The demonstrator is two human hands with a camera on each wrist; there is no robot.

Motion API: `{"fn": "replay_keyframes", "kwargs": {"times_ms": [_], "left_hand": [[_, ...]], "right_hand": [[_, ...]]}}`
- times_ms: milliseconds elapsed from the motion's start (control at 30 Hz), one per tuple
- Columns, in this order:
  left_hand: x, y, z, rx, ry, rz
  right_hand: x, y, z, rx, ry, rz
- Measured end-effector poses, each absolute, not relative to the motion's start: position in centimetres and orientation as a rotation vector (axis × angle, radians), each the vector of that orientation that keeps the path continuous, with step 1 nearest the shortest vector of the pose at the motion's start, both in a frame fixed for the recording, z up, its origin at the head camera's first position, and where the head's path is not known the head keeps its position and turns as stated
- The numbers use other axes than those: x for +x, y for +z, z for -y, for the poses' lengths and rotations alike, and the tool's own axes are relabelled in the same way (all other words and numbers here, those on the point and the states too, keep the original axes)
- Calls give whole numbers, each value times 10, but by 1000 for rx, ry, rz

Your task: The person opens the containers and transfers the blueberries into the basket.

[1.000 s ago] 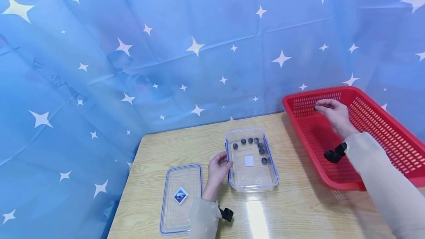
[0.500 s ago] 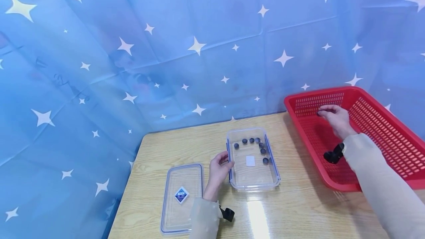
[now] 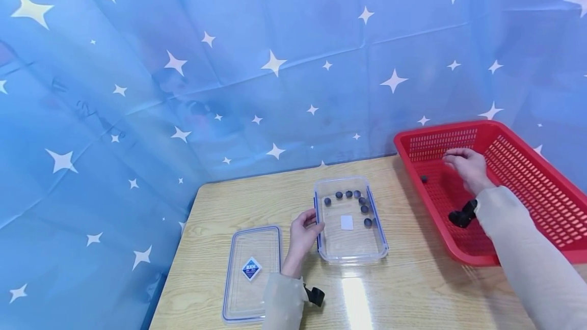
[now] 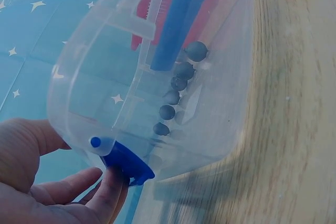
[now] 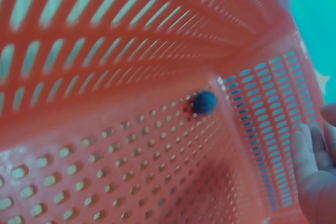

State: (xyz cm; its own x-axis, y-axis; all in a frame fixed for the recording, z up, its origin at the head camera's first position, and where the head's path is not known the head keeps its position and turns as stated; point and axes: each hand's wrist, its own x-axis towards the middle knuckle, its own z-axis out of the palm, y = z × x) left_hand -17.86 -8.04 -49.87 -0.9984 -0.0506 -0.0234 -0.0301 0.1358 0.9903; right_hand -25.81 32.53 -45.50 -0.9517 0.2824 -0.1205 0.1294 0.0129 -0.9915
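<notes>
A clear plastic food container (image 3: 352,246) with blue side latches holds several dark blueberries (image 3: 368,222), mostly along its far and right sides. My left hand (image 3: 301,238) grips its left rim. In the left wrist view, the fingertips (image 4: 113,179) lie at a blue latch (image 4: 128,163). Over the red basket (image 3: 541,182), my right hand (image 3: 469,169) hovers with nothing held, its fingers extended in the right wrist view. One blueberry (image 3: 424,179) sits on the basket floor near the left wall, below and left of that hand.
The container's clear lid (image 3: 252,297), blue-edged with a diamond label (image 3: 250,268), lies on the wooden table (image 3: 215,208) left of the left hand. A blue cloth with white stars (image 3: 229,90) hangs behind the table. The basket has tall slotted walls.
The blueberry has left my right hand's fingertips and now lies in the basket. That hand has lowered slightly and shifted right. My left hand stays at the container's rim.
</notes>
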Motion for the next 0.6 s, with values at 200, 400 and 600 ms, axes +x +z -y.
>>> {"fn": "replay_keyframes", "kwargs": {"times_ms": [200,400,600], "left_hand": [[-178,-497,79,93,-2052,2363],[-178,-496,79,103,-2080,2353],[-177,-495,79,100,-2092,2349]], "right_hand": [[-255,-437,-318,-300,2308,1869],[-254,-415,-305,-182,2410,1709],[-250,-396,-289,-138,2430,1686]]}}
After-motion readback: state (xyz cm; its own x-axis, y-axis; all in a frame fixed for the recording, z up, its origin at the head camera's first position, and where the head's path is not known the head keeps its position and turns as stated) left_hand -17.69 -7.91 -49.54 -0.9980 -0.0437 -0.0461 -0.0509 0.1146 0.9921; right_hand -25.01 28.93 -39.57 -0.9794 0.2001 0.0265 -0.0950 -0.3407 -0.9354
